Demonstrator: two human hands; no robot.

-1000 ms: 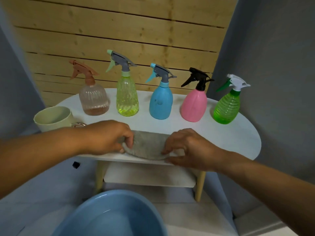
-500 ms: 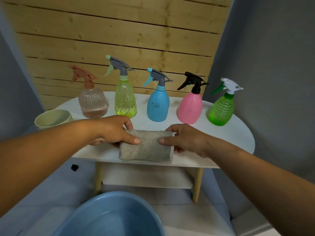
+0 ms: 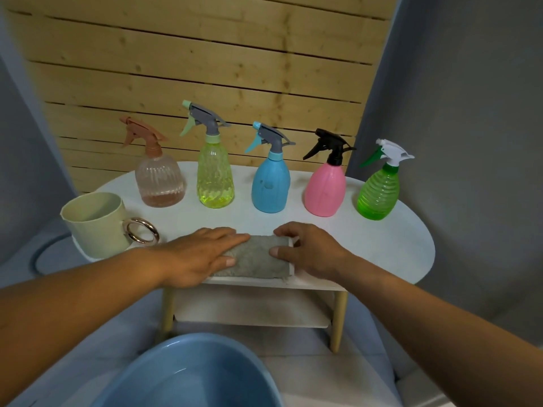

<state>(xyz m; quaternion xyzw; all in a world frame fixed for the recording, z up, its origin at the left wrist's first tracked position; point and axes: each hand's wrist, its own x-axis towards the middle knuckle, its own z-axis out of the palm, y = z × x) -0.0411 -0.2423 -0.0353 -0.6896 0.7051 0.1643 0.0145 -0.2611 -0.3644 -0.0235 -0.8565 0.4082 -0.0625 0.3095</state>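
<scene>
A folded grey cloth [image 3: 255, 258] lies at the front edge of the white oval table [image 3: 382, 248]. My left hand [image 3: 199, 254] lies flat on the cloth's left end, fingers straight. My right hand [image 3: 308, 251] rests on its right end, with the thumb on top of the cloth and the fingers bent over its far right corner. Behind the cloth stand several spray bottles in a row: a clear pinkish one [image 3: 158, 180], a yellow-green one [image 3: 215, 174], a blue one [image 3: 271, 186], a pink one [image 3: 324, 188] and a green one [image 3: 379, 192].
A pale green mug [image 3: 94, 224] with a metal ring handle stands at the table's left end. A blue basin [image 3: 188, 374] holding water sits on the floor below the front edge. A lower shelf [image 3: 249, 312] runs under the tabletop. Wooden slats back the table.
The cloth went from held and bunched at the table edge to folded flat. Both hands have flattened onto its ends. The view tilted down a little.
</scene>
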